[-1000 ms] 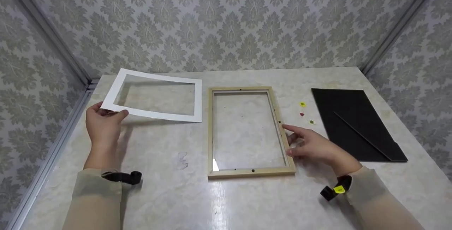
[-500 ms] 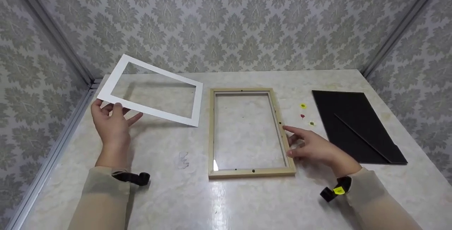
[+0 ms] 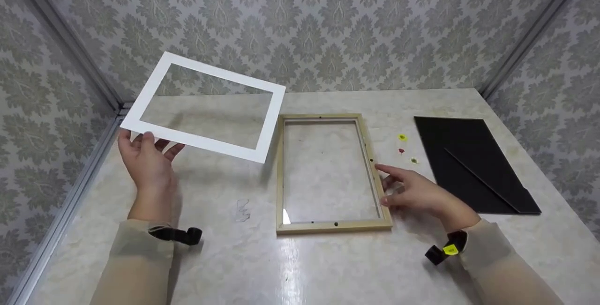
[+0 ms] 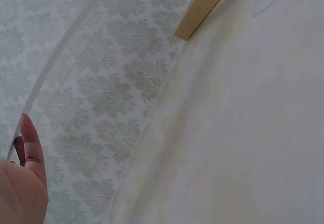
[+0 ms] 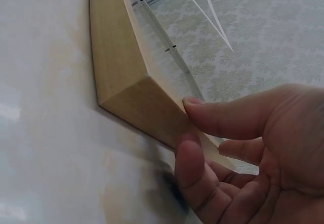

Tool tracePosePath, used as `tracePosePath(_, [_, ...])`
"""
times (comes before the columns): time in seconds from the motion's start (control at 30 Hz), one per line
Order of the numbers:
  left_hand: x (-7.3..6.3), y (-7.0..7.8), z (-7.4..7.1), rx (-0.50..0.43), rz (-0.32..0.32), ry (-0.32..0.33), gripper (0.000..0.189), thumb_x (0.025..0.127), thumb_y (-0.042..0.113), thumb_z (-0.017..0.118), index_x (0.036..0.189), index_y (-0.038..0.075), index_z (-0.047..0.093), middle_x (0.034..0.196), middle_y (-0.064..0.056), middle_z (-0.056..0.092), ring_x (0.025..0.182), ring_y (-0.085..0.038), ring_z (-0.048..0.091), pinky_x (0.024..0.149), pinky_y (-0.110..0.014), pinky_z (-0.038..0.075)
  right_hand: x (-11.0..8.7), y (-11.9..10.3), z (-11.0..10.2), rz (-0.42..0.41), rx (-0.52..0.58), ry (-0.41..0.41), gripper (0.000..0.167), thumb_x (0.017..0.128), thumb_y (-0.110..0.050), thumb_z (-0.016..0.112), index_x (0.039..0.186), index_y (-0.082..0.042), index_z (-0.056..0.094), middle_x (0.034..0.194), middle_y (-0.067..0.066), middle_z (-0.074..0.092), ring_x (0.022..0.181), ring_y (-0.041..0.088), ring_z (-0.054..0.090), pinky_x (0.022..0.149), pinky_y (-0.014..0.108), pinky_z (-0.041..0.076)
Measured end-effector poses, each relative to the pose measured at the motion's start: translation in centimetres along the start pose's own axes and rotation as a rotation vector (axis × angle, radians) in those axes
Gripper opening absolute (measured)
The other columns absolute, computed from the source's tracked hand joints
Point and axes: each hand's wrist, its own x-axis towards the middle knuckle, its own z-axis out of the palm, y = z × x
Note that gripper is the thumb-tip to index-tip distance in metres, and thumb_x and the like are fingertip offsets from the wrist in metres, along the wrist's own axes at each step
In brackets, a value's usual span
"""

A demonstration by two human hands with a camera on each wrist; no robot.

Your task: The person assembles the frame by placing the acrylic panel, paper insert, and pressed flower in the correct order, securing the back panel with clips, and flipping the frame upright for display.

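My left hand [image 3: 151,167] holds a white rectangular picture mat [image 3: 151,90] by its near left corner, thumb in front and some fingers behind. The mat tilts up above the table, its right end close to the wooden picture frame [image 3: 333,226]. In the left wrist view the mat [image 4: 45,72] shows as a thin pale edge, seen edge-on. The frame lies flat, with a clear pane inside. My right hand [image 3: 417,192] grips the frame's right side; in the right wrist view its thumb lies on the upper edge and curled fingers touch the outer side.
A black backing board [image 3: 450,131] with a slanting strip lies at the right. Small pressed flowers, one yellow [image 3: 402,137], one red [image 3: 401,151] and one greenish [image 3: 414,160], lie beside the frame. A thin clear outlined piece [image 3: 243,210] is left of it. Patterned walls enclose the table.
My left hand has raised the white picture mat higher, tilted it more steeply and brought it rightwards towards the frame. My right hand and the frame have stayed in place.
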Motion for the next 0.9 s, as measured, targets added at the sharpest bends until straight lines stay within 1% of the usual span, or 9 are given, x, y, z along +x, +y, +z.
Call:
tracePosePath(0.1, [-0.4,-0.3,0.5,-0.022,-0.026,-0.013,0.043,0.121,0.016,0.046,0.162,0.028,0.044,0.132,-0.007,0.055,0.099,-0.028,0.065,0.067,-0.035,0.068,0.0,0.0,-0.1,-0.011,-0.017,-0.016,0.099,0.098,-0.01,0.088,0.179,-0.006,0.031,0.135,0.026,0.063,0.079,0.013,0.067,0.074,0.027,0.063])
tracePosePath(0.17, [-0.7,-0.5,0.9,-0.016,-0.034,-0.021,0.043,0.121,0.016,0.046,0.163,0.028,0.043,0.131,-0.006,0.056,0.098,-0.027,0.066,0.067,-0.034,0.068,-0.1,0.0,-0.2,-0.019,-0.021,-0.033,0.099,0.097,-0.01,0.088,0.178,-0.005,0.031,0.136,0.027,0.063,0.08,0.013,0.068,0.075,0.027,0.064])
tracePosePath(0.33, [-1.4,-1.0,2.0,0.038,-0.062,-0.044,0.049,0.122,0.015,0.045,0.168,0.025,0.036,0.127,-0.005,0.059,0.095,-0.024,0.069,0.067,-0.032,0.069,-0.2,-0.1,-0.2,-0.014,-0.01,-0.07,0.102,0.095,-0.008,0.089,0.179,-0.006,0.031,0.136,0.026,0.063,0.08,0.014,0.069,0.077,0.028,0.066])
tracePosePath(0.47, [-2.2,-1.3,3.3,0.093,-0.095,-0.075,0.053,0.121,0.016,0.047,0.171,0.024,0.031,0.12,-0.004,0.059,0.094,-0.023,0.071,0.067,-0.031,0.068,-0.3,-0.3,0.1,0.007,0.0,-0.07,0.103,0.093,-0.009,0.091,0.179,-0.009,0.033,0.129,0.021,0.065,0.079,0.016,0.069,0.075,0.03,0.066])
tracePosePath(0.6, [-3.0,-1.7,5.0,0.169,-0.107,-0.148,0.054,0.121,0.018,0.047,0.172,0.024,0.03,0.119,-0.005,0.063,0.093,-0.021,0.074,0.068,-0.03,0.068,-0.5,-0.3,0.3,0.009,-0.005,-0.061,0.104,0.092,-0.011,0.092,0.178,-0.01,0.034,0.118,0.015,0.067,0.076,0.017,0.069,0.071,0.031,0.064])
tracePosePath(0.67, [-3.4,-1.8,6.2,0.174,-0.111,-0.188,0.053,0.122,0.02,0.045,0.172,0.024,0.03,0.122,-0.006,0.065,0.092,-0.021,0.074,0.068,-0.03,0.069,-0.5,-0.3,0.4,0.014,-0.007,-0.052,0.104,0.092,-0.011,0.093,0.178,-0.01,0.035,0.115,0.013,0.068,0.076,0.017,0.068,0.069,0.03,0.063])
tracePosePath(0.8, [-4.0,-1.8,8.8,0.165,-0.088,-0.264,0.052,0.122,0.022,0.042,0.173,0.024,0.031,0.125,-0.008,0.065,0.09,-0.021,0.071,0.064,-0.029,0.067,-0.4,-0.3,0.5,0.009,0.005,-0.044,0.102,0.091,-0.009,0.093,0.176,-0.007,0.036,0.11,0.011,0.069,0.078,0.016,0.068,0.071,0.029,0.062])
tracePosePath(0.9, [-4.4,-1.9,10.2,0.215,-0.067,-0.335,0.053,0.122,0.023,0.042,0.174,0.022,0.03,0.122,-0.008,0.064,0.088,-0.02,0.07,0.061,-0.029,0.066,-0.2,-0.3,0.5,-0.018,0.011,-0.055,0.1,0.092,-0.008,0.092,0.175,-0.005,0.036,0.108,0.011,0.069,0.08,0.016,0.069,0.071,0.029,0.063])
